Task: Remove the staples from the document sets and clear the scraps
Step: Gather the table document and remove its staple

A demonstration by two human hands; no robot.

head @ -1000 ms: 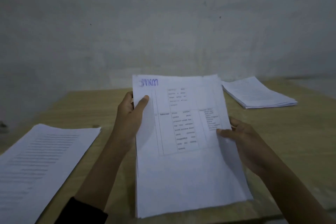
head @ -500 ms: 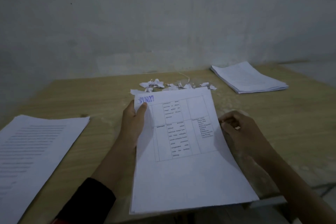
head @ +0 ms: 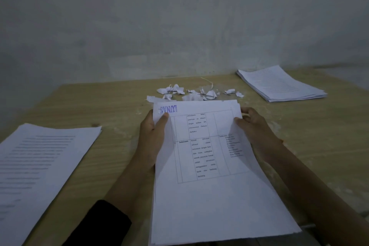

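Observation:
A document set (head: 209,195) with a printed table and a purple stamp at its top left lies slanted over the near table edge. My left hand (head: 153,138) grips its upper left edge, thumb on top near the stamp. My right hand (head: 253,126) holds the upper right corner, thumb on the page and fingers behind. Torn white paper scraps (head: 191,93) lie scattered on the wooden table (head: 123,110) just beyond the document's top edge. No staple is visible.
A stack of printed pages (head: 40,166) lies at the left, reaching the near edge. Another paper stack (head: 279,84) sits at the far right near the wall. A grey wall (head: 179,26) closes off the table's far side.
The document has come down from upright toward the table, uncovering the scraps behind it. My right hand moved from the page's right edge up to its top right corner.

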